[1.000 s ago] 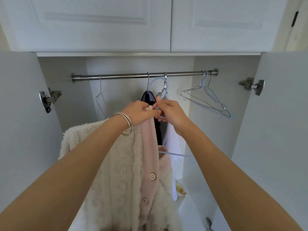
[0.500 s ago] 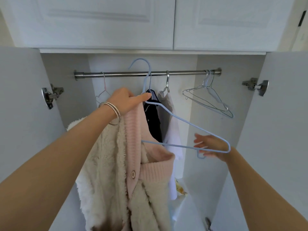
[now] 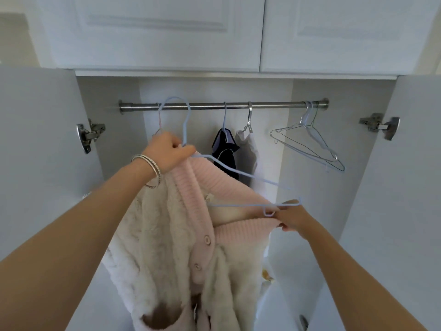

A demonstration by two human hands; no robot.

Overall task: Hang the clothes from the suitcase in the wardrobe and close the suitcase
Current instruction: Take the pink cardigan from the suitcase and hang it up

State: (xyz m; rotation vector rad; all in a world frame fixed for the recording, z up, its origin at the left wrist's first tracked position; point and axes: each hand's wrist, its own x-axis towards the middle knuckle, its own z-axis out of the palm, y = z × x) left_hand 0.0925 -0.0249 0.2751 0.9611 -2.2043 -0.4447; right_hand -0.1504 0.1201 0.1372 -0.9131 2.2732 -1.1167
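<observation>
Gripping the neck of a pale blue hanger [image 3: 238,174] just left of the frame's centre, the left hand [image 3: 170,151] also bunches the collar of a fluffy cream cardigan [image 3: 162,237] with pink ribbed trim. The hanger's hook rises in front of the steel rail [image 3: 214,106] in the upper middle (whether it touches the rail I cannot tell). At centre right the right hand [image 3: 292,219] pinches the pink ribbed edge of the cardigan just below the hanger's far end, fingers curled on the knit. The cardigan droops toward the bottom of the frame between both arms. On the rail hang a dark garment [image 3: 225,151], a white garment [image 3: 248,151] beside it, and bare wire hangers [image 3: 310,142] toward the right. White wardrobe doors [image 3: 35,163] stand open at both edges.
</observation>
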